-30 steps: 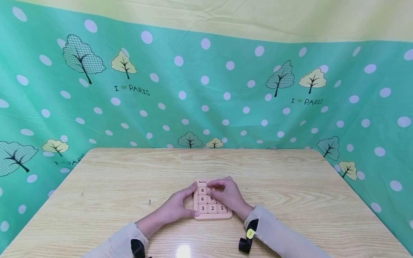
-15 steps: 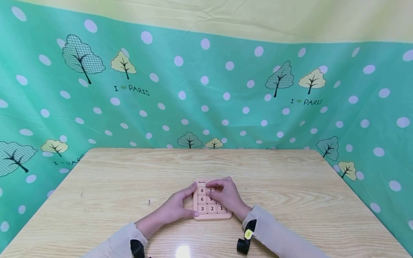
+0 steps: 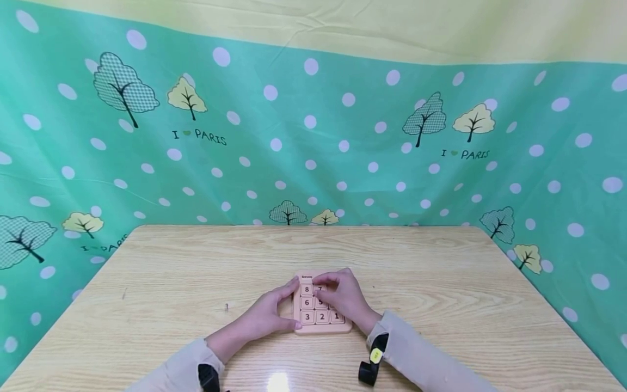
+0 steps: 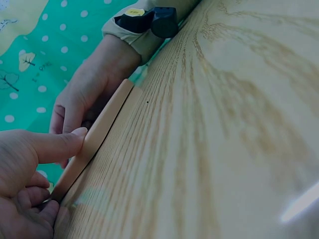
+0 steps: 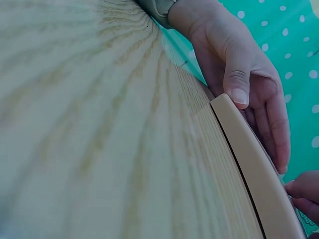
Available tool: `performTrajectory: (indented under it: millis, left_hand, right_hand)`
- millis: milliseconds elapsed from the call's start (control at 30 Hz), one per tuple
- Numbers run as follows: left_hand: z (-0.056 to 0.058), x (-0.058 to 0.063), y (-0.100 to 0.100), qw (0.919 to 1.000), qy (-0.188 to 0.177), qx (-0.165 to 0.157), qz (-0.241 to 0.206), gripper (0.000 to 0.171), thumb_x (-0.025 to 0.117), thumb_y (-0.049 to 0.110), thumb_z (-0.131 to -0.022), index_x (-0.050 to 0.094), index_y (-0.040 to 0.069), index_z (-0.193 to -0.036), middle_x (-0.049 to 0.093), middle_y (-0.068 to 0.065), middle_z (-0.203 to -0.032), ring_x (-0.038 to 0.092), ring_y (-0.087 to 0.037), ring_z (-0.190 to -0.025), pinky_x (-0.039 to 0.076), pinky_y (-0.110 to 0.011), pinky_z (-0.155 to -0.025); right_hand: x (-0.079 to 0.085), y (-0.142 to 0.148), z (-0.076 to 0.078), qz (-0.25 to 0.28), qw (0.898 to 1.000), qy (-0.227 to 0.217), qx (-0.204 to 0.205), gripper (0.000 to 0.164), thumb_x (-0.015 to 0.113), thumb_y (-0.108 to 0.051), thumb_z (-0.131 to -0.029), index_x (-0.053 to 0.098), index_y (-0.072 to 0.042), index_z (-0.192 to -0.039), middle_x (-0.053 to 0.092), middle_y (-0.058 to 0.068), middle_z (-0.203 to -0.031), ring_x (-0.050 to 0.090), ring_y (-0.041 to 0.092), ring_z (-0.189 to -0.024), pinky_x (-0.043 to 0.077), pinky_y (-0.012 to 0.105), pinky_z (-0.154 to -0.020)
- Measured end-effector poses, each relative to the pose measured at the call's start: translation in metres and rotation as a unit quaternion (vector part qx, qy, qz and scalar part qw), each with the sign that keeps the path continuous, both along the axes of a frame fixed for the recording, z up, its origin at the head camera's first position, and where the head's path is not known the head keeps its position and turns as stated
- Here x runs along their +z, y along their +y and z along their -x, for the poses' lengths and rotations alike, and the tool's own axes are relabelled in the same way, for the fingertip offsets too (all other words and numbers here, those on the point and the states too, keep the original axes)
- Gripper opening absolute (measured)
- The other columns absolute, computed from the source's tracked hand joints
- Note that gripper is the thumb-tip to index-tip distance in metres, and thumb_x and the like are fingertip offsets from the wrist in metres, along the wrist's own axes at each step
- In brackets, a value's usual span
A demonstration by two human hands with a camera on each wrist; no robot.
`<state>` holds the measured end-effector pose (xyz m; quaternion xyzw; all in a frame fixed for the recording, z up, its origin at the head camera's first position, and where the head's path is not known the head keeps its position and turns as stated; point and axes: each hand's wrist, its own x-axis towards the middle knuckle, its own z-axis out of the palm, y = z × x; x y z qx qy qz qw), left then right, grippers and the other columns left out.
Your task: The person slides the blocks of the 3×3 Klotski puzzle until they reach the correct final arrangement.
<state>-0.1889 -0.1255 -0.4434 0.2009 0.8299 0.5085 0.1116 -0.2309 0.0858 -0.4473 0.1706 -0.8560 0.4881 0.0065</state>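
A peach-coloured sliding number puzzle (image 3: pixel 323 329) lies flat on the table, its tiles 8, 7, 6, 5, 3, 2 and 1 at least partly showing. My left hand (image 3: pixel 264 314) holds its left side, thumb at the near corner and fingers by the far one. In the left wrist view, that thumb presses the edge of the puzzle (image 4: pixel 94 139). Over the puzzle's right side bends my right hand (image 3: pixel 348 299), index finger and thumb apart around the 7 tile. It hides the tiles at right. In the right wrist view, its fingers (image 5: pixel 305 188) reach the puzzle's face.
The wood-grain table (image 3: pixel 196 261) spreads around the puzzle, with a bright glare spot near its front. A green dotted curtain (image 3: pixel 313 163) hangs behind and at both sides. Black wrist cameras (image 3: pixel 368 373) sit on both sleeves.
The right wrist has shifted very slightly left. Both hands stay in place on the puzzle, and the visible tiles look the same.
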Motion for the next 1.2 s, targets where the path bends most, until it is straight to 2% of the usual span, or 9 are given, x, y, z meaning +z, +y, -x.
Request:
performTrajectory:
  millis: [300,567,767,1067,1200]
  left_hand:
    - [0.0,0.001,0.001,1.0,0.004,0.004,0.006,0.093,0.08,0.021,-0.071,0.028,-0.002,-0.145,0.022,-0.013,-0.154,0.018,-0.032,-0.141,0.013,-0.047,-0.115]
    - [-0.001,0.001,0.001,0.9999,0.008,0.009,0.012,0.093,0.08,0.02,-0.071,0.029,-0.003,-0.144,0.022,-0.013,-0.154,0.019,-0.032,-0.141,0.013,-0.046,-0.115]
    - [-0.001,0.0,0.002,0.9999,0.004,0.009,0.007,0.093,0.08,0.019,-0.07,0.029,-0.003,-0.144,0.022,-0.013,-0.154,0.019,-0.032,-0.141,0.012,-0.046,-0.115]
    - [-0.001,0.0,0.001,0.9998,0.008,0.011,0.011,0.093,0.081,0.02,-0.07,0.029,-0.003,-0.144,0.023,-0.012,-0.153,0.02,-0.031,-0.141,0.013,-0.046,-0.115]
    - [-0.001,0.0,0.001,0.9998,0.006,0.012,0.011,0.093,0.08,0.02,-0.07,0.029,-0.002,-0.145,0.022,-0.012,-0.154,0.019,-0.031,-0.141,0.013,-0.046,-0.115]
  right_hand:
    - [0.001,0.006,-0.001,-0.002,1.0,-0.007,-0.001,0.021,0.075,-0.011,-0.077,0.074,-0.014,-0.098,0.065,-0.001,-0.102,0.047,0.018,-0.097,0.04,0.033,-0.084]
    - [0.001,0.017,-0.002,0.027,0.999,-0.022,-0.014,0.021,0.074,-0.007,-0.076,0.074,-0.012,-0.097,0.066,0.001,-0.105,0.051,0.021,-0.104,0.039,0.042,-0.096]
    - [0.001,0.021,-0.003,0.026,0.999,-0.018,-0.026,0.021,0.075,-0.006,-0.075,0.074,-0.013,-0.095,0.068,-0.001,-0.1,0.052,0.019,-0.099,0.041,0.037,-0.091]
    - [0.003,0.022,-0.004,0.022,0.999,-0.013,-0.034,0.022,0.074,-0.002,-0.074,0.073,-0.011,-0.094,0.068,-0.001,-0.098,0.054,0.02,-0.1,0.042,0.037,-0.09]
    - [0.003,0.022,-0.004,0.027,0.999,-0.019,-0.037,0.021,0.074,-0.003,-0.074,0.073,-0.011,-0.094,0.068,-0.002,-0.096,0.052,0.018,-0.097,0.044,0.032,-0.087]
